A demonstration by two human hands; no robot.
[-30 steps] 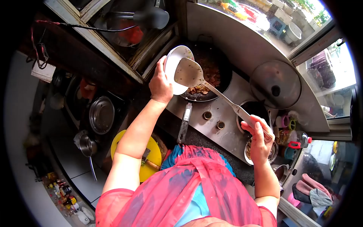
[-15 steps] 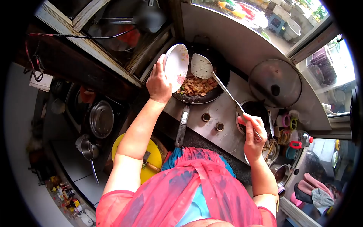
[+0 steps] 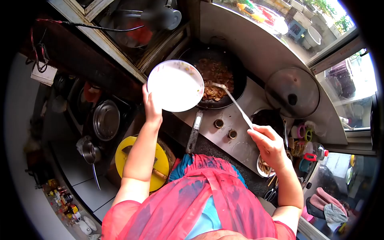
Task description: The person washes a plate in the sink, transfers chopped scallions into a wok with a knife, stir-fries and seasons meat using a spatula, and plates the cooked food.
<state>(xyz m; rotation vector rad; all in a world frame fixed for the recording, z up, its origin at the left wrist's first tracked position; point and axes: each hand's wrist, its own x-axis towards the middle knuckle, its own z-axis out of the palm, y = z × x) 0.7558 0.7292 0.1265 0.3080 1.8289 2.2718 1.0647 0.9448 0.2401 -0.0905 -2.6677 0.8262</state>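
My left hand (image 3: 153, 107) grips the lower left rim of a white bowl (image 3: 176, 86) with a flowered edge, its inside facing up. The bowl overlaps the left side of a dark wok (image 3: 239, 76), where browned food pieces (image 3: 216, 76) lie. In my right hand (image 3: 269, 145) is the handle of a metal spatula (image 3: 237, 103), closed round its end. The spatula's blade is seen edge-on, in the wok at the food. The wok's handle (image 3: 195, 132) points toward my body, with no hand on it.
A glass lid (image 3: 293, 93) leans against the backsplash at the right. Two stove knobs (image 3: 232, 134) sit before the wok. A yellow board (image 3: 157, 180) with a knife is at lower left. A plate of food (image 3: 264, 166) lies beneath my right forearm.
My left hand has moved left and down, and the bowl has turned from tilted to facing up. The spatula has gone from beside the bowl down into the food.
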